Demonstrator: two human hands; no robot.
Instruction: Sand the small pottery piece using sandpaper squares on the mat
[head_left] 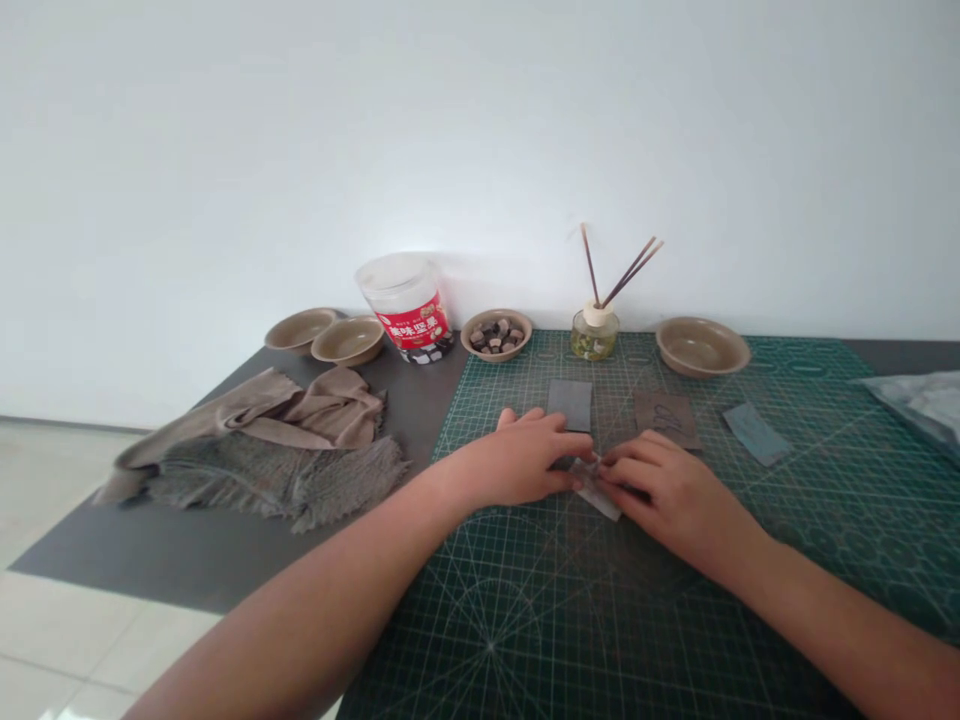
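Observation:
Between my two hands lies a small pale grey cloth piece (598,497), low over the green cutting mat (487,590). My left hand (529,457) pinches its upper left part with thumb and forefinger, the other fingers extended. From the right, my right hand (667,490) grips its edge with thumb and fingertips. The fingers cover part of the piece, so any fold or content is hidden. Just beyond lie a flat grey square of cloth (570,404), a brown square with dark markings (666,419) and a blue-grey rectangle (757,433).
Along the wall stand two brown bowls (349,341), a plastic tub with a red label (409,308), a bowl of dark stones (496,335), a reed diffuser (595,332) and another bowl (703,348). Crumpled cloths (277,450) lie left; a clear plastic bag (919,400) lies right.

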